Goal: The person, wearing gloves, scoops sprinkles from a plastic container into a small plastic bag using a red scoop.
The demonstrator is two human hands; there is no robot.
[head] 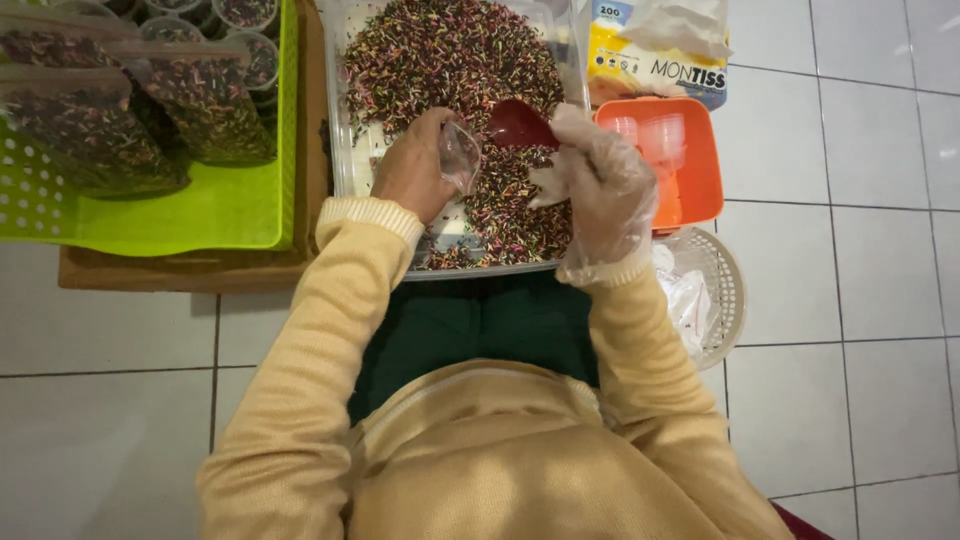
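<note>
**Scooping sprinkles into a small clear cup**

Left hand [412, 168] is bare, fingers wrapped around a small clear plastic cup [460, 152], held tilted over the clear tub [338, 120] of multicoloured sprinkles [450, 55]. Right hand [598, 185] wears a thin clear glove and is closed on the handle of a red scoop [520, 125]; the scoop bowl sits right at the cup mouth. Whether anything is pouring can't be told. Both hands are close together above the tub, which rests on the floor in front of the person's lap.

To do it well, I judge: keep the cup mouth under the scoop lip and over the tub so spills fall back in; tip the scoop slowly; hold the cup lightly, as it looks thin and likely to flex.

Nearby: green basket [200, 215] on a wooden board, holding filled bags and cups; orange tray [700, 170] with empty clear cups; white basket [730, 290]; tissue pack [650, 50].
</note>
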